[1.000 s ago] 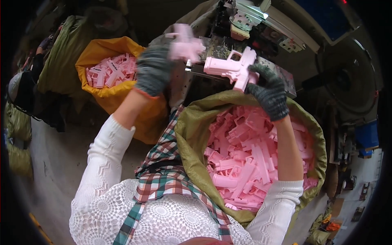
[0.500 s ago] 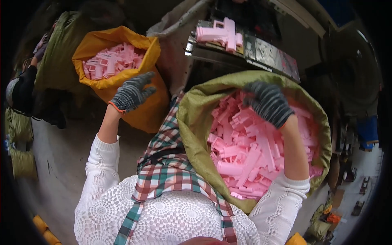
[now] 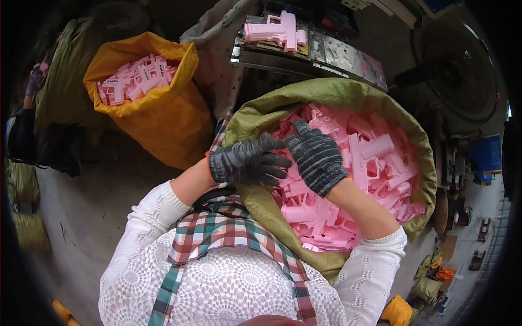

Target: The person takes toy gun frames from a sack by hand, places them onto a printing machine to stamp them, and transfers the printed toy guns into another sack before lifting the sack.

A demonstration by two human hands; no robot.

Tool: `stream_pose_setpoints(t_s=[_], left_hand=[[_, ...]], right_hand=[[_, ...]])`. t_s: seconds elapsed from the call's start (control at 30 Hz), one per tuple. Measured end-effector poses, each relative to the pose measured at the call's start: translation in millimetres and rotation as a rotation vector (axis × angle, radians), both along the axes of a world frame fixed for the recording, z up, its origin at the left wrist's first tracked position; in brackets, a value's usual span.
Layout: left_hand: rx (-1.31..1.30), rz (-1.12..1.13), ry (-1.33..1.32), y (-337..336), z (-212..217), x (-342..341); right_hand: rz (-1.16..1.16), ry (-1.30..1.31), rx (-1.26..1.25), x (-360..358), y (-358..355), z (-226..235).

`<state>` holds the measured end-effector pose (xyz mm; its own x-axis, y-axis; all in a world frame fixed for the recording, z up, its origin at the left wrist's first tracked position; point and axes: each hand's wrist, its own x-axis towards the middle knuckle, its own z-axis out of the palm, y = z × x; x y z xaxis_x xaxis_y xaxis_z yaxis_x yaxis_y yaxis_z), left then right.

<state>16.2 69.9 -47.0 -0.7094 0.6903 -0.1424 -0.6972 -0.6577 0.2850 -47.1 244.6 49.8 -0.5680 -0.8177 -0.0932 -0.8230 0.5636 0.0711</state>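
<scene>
Both my hands wear grey-black striped knit gloves and meet over the left part of a large green sack filled with pink plastic toy pistols. My left hand [image 3: 247, 160] is above the sack's left rim, thumb and fingers apart, with nothing visible in it. Just beside it, my right hand [image 3: 318, 157] shows its back over the toy pistols [image 3: 375, 155], fingers stretched toward the left hand; its palm side is hidden. The green sack [image 3: 255, 209] stands against my front. One pink toy pistol [image 3: 280, 32] lies on the machine bed beyond the sack.
An orange sack [image 3: 168, 122] holding more pink toy pistol pieces [image 3: 136, 81] stands at far left. Beyond the green sack is a dark metal machine bed [image 3: 348, 60]. A large round fan [image 3: 451, 68] stands at right, near a blue bin [image 3: 485, 154]. Another person's arm shows at far left.
My left hand has moved right and nearer, from beside the orange sack to the green sack's rim. My right hand has shifted left and nearer, beside it. The view has turned slightly.
</scene>
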Motion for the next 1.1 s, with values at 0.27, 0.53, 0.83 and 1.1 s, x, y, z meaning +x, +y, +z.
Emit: stream_pose_setpoints(t_s=[0.27, 0.53, 0.83, 1.1], left_hand=[[-0.065, -0.098, 0.225, 51.4, -14.7, -80.8], [-0.915, 0.132, 0.334, 50.4, 25.2, -120.3], [-1.172, 0.079, 0.537, -46.1, 97.8, -74.1], [-0.744, 0.255, 0.632, -80.1, 41.3, -35.9]], right_hand=[[0.126, -0.3, -0.302, -38.6, 19.0, 4.5], [-0.163, -0.127, -0.485, -82.7, 80.0, 61.0], [-0.255, -0.556, -0.586, -61.0, 63.8, 45.5], [0.215, -0.237, -0.547, -40.2, 23.2, 50.3]])
